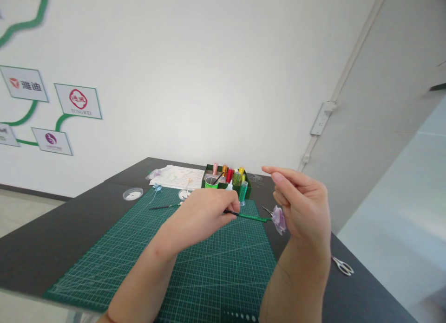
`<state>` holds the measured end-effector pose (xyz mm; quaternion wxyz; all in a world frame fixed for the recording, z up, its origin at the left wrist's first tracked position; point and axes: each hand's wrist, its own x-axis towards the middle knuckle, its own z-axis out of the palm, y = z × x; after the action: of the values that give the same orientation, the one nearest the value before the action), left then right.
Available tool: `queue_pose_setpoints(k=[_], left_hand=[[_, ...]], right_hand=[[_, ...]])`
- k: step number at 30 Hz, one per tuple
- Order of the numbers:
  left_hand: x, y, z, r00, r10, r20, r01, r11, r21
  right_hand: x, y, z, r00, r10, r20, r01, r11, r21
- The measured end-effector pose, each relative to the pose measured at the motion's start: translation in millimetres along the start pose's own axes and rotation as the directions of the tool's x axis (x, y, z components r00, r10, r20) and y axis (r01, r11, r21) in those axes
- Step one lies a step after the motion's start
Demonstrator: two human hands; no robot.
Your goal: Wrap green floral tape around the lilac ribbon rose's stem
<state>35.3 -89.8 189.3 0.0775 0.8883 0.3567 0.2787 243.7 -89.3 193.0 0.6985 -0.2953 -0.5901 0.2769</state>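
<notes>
A pale purple flower [278,220] on a thin green stem [252,217] lies level above the cutting mat [223,262]. My left hand [212,207] is closed around the stem's far end, where a dark, slim piece shows at the fingers; I cannot tell whether it is a separate tool. Close beside the flower, my right hand [301,200] is raised, its thumb and forefinger pressed together. Whatever that pinch holds is too fine to make out. A thin line, perhaps thread, crosses the right forearm. Behind the flower shows a pointed metal tip [267,210], partly hidden.
A dark green box [256,189] of coloured thread spools stands at the back, with a green tin [211,183] in front. White paper [177,175], a small round dish [133,194], a blue flower [157,187] and a thin dark tool [160,207] lie left. Scissors [343,266] rest right.
</notes>
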Motion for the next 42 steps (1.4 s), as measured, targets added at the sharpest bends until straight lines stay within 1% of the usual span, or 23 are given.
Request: queue_pose_setpoints(k=[3,7,11,17,20,22,24,26,28,30,32,33,34,36,38,39,40,42], left_hand=[[1.1,0.6,-0.2,0.999,0.012,0.035,-0.011,1.0,-0.029],[1.7,-0.4,-1.8,0.994,0.082,0.079,-0.077,0.995,-0.058],[0.3,-3.0,-2.9,0.986,0.145,0.077,-0.141,0.989,-0.054],[-3.2,-1.4,-5.5,0.987,0.156,0.036,-0.152,0.985,-0.082],[-4.7,2.2,-6.8,0.988,0.151,-0.03,-0.154,0.973,-0.17],[-5.4,4.3,-7.2,0.984,0.127,-0.125,-0.153,0.961,-0.228],[-5.5,5.4,-7.3,0.97,0.077,-0.232,-0.141,0.951,-0.274],[-5.1,5.4,-7.6,0.95,0.008,-0.313,-0.113,0.941,-0.318],[-4.8,4.3,-8.5,0.936,-0.046,-0.35,-0.082,0.937,-0.341],[-5.1,2.5,-10.0,0.929,-0.038,-0.367,-0.079,0.951,-0.299],[-6.3,0.3,-11.8,0.934,0.027,-0.355,-0.103,0.975,-0.196],[-7.3,-0.9,-12.6,0.942,0.056,-0.33,-0.107,0.984,-0.139],[-8.3,-2.2,-13.3,0.954,0.077,-0.291,-0.105,0.991,-0.084],[-10.5,-4.8,-14.5,0.98,0.084,-0.178,-0.082,0.996,0.019],[-12.4,-7.9,-15.4,0.997,0.046,-0.061,-0.039,0.994,0.105],[-13.0,-9.7,-15.7,1.0,0.011,-0.021,-0.008,0.99,0.143],[-13.3,-11.7,-16.0,1.0,-0.031,0.0,0.03,0.984,0.175],[-12.8,-16.4,-16.4,0.993,-0.118,-0.006,0.116,0.969,0.218]], right_hand=[[-0.4,0.5,-3.5,1.0,0.012,0.008,-0.012,1.0,-0.019],[0.6,1.1,-6.5,0.999,0.051,0.018,-0.05,0.998,-0.047],[5.2,0.4,-7.2,0.993,0.111,0.044,-0.108,0.992,-0.066],[13.3,5.7,-10.7,0.983,0.175,0.05,-0.172,0.984,-0.054],[17.3,14.5,-13.7,0.98,0.193,0.049,-0.189,0.979,-0.069],[20.0,21.4,-15.1,0.974,0.218,0.057,-0.212,0.973,-0.095],[22.3,27.1,-15.6,0.969,0.239,0.068,-0.227,0.963,-0.146],[23.8,30.3,-15.3,0.97,0.224,0.088,-0.203,0.957,-0.207],[24.5,30.9,-14.6,0.975,0.189,0.117,-0.154,0.953,-0.261],[24.4,30.1,-13.5,0.975,0.167,0.143,-0.121,0.95,-0.288],[24.2,28.8,-12.2,0.974,0.177,0.145,-0.132,0.952,-0.276],[24.0,28.3,-11.8,0.972,0.189,0.138,-0.15,0.955,-0.254],[23.9,27.7,-11.6,0.97,0.204,0.13,-0.172,0.96,-0.222],[23.4,26.3,-12.6,0.968,0.219,0.119,-0.203,0.97,-0.136],[22.5,23.7,-15.7,0.972,0.204,0.117,-0.202,0.979,-0.028],[21.7,21.8,-18.0,0.975,0.188,0.119,-0.192,0.981,0.027],[20.6,19.4,-20.6,0.978,0.169,0.122,-0.179,0.981,0.075],[17.4,13.7,-26.0,0.982,0.13,0.134,-0.15,0.978,0.147]])
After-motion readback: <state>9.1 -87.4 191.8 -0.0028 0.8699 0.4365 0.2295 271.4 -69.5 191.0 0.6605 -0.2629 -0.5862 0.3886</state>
